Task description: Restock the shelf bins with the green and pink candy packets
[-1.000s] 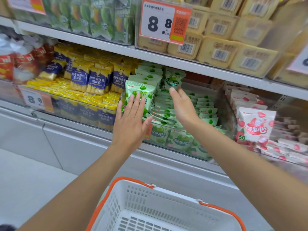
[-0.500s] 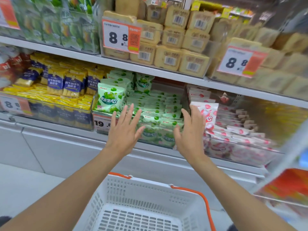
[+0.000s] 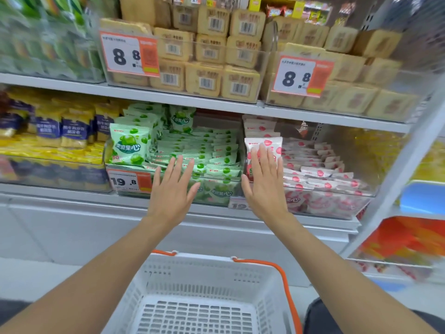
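Green candy packets (image 3: 204, 150) fill a clear shelf bin (image 3: 221, 196) on the middle shelf, with one packet (image 3: 128, 147) standing upright at its front left. Pink candy packets (image 3: 320, 165) fill the bin to its right, one upright packet (image 3: 263, 143) at that bin's front left. My left hand (image 3: 172, 189) is raised flat, fingers straight and spread, in front of the green bin. My right hand (image 3: 265, 182) is flat too, fingers over the upright pink packet. Neither hand holds anything.
A white basket (image 3: 199, 297) with orange handles sits below my arms, nothing visible inside. Yellow and blue packets (image 3: 60, 131) fill the bin at left. Beige boxed snacks (image 3: 204, 56) and orange price tags (image 3: 130, 54) line the shelf above. A white upright post (image 3: 399, 179) stands at right.
Both hands have pulled back from the green bin and shifted right. My right hand went from inside the green packets to the front of the pink bin. The view panned right.
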`<action>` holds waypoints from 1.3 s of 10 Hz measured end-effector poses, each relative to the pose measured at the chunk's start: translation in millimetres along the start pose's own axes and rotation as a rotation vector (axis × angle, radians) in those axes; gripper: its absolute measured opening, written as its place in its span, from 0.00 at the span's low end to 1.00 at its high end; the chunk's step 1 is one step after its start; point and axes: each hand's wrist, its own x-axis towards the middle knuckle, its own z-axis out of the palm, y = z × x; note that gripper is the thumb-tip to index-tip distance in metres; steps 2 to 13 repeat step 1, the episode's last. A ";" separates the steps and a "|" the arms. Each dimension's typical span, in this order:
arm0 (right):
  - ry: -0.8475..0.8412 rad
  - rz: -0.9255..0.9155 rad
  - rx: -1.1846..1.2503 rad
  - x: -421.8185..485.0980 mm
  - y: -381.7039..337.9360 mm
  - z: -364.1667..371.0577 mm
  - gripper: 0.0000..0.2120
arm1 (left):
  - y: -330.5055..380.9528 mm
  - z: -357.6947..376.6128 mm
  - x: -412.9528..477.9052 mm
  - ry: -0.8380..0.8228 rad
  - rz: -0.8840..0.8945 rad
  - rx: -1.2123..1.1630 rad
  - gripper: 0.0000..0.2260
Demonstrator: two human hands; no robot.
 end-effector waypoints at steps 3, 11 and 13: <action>0.064 -0.092 0.082 -1.5 -8.9 -6.6 0.28 | 5.0 -5.4 -1.2 -0.009 0.036 0.018 0.31; 0.064 -0.092 0.082 -1.5 -8.9 -6.6 0.28 | 5.0 -5.4 -1.2 -0.009 0.036 0.018 0.31; 0.064 -0.092 0.082 -1.5 -8.9 -6.6 0.28 | 5.0 -5.4 -1.2 -0.009 0.036 0.018 0.31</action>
